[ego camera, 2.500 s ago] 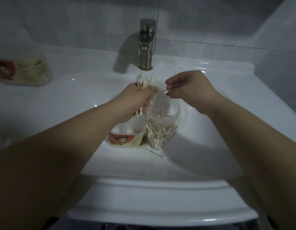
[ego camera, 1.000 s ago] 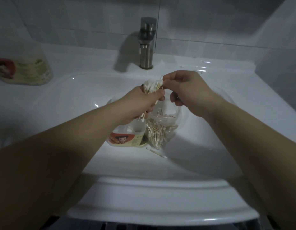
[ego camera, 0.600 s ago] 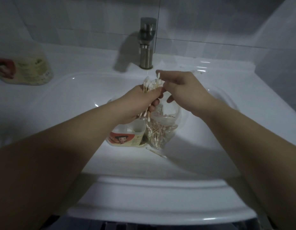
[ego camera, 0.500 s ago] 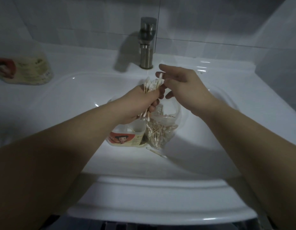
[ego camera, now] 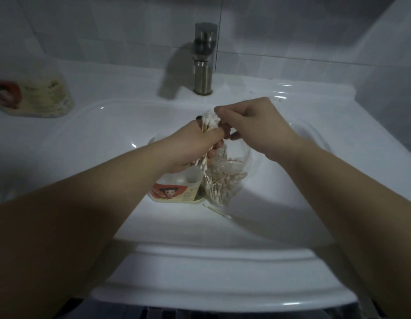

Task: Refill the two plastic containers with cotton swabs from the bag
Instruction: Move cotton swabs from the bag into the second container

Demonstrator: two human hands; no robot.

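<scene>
The right hand (ego camera: 257, 125) has been curled onto the tips of the bundle of cotton swabs (ego camera: 210, 122), apparently pinching one; the bundle is gripped in the left hand (ego camera: 195, 146) above the bag (ego camera: 225, 185) and container (ego camera: 174, 192). Swabs could be scattered into the sink (ego camera: 84, 146) if that grip is loosened.

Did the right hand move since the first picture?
Yes. The right hand shifted left and slightly toward the faucet; its fingertips now pinch the top of the swab bundle in the left hand.
</scene>
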